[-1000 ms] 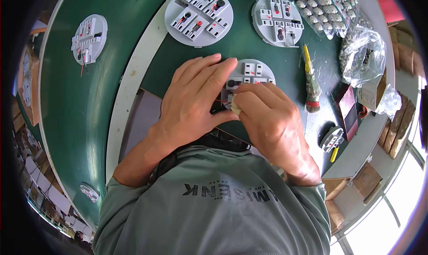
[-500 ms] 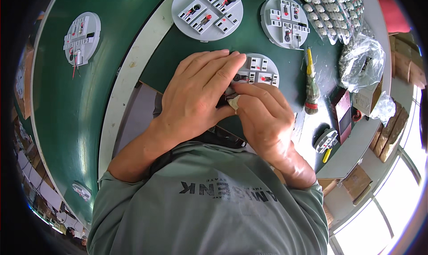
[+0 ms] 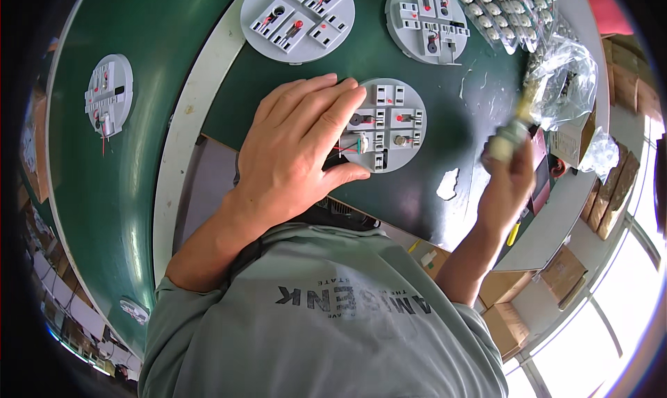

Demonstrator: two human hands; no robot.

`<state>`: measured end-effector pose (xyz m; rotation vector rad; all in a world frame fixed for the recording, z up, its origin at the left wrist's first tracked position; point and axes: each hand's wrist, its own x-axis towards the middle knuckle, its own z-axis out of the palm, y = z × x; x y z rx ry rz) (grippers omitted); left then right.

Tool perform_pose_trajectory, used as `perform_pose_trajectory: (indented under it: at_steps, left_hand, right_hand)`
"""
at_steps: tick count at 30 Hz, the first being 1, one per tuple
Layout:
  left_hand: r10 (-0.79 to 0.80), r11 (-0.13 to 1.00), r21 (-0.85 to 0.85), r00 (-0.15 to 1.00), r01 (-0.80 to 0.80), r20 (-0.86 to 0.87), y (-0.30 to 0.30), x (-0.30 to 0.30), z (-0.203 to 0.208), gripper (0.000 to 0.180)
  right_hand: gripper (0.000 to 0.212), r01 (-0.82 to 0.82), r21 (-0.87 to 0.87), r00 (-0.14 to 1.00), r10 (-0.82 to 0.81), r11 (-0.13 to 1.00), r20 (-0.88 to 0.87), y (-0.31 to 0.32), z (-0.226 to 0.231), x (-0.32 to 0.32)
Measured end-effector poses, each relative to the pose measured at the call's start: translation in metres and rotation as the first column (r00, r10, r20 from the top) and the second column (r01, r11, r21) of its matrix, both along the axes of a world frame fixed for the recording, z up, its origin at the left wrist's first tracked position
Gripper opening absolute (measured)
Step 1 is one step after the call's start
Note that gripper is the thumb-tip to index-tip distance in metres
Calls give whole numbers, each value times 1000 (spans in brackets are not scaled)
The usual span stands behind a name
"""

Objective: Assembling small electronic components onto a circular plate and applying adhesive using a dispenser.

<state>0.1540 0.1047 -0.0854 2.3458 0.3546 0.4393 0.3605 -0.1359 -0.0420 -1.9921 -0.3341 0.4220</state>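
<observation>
Flat over the left edge of a round grey plastic disc [image 3: 410, 158] lies my left hand [image 3: 299, 137], fingers stretched out and thumb apart. The disc carries raised slots with small electrical parts, among them a black round part and red bits. Beside my left thumb, a small part with red and green wires [image 3: 360, 145] sits at the disc's lower left; my hand partly hides it. To the right, my right hand [image 3: 511, 182] is closed around a long tool [image 3: 513, 137] with a yellow narrow end and a thick, wrapped body, blurred by motion.
Similar discs lie at the back centre [image 3: 299, 50], back right [image 3: 424, 50] and on the green surface at left [image 3: 111, 95]. White round parts in clear trays [image 3: 500, 12] and a clear plastic bag [image 3: 566, 85] are at far right. A yellow handle [image 3: 513, 234] shows near the right edge.
My right hand has left the disc, moved right and taken up the tool that lay on the table. My left hand stays on the disc, whose lower part is now uncovered.
</observation>
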Motion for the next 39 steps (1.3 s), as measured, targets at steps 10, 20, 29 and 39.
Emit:
perform_pose_trajectory:
  at_steps: [10,20,29,39]
  left_hand:
    - [14,1000,-7,1000,-14,6,5,0,-5,88]
    - [-8,999,-54,1000,8,-8,12,22,-4,87]
    - [-41,999,-32,998,39,-47,16,24,-3,93]
    - [-53,998,-41,993,49,-107,13,41,3,88]
  right_hand:
    - [48,-488,130,866,461,863,194,86,6,-89]
    - [44,-472,83,875,454,878,168,85,2,-67]
    - [40,-284,130,941,250,950,228,81,-4,-65]
    - [54,-24,270,990,59,963,-124,74,-5,-39]
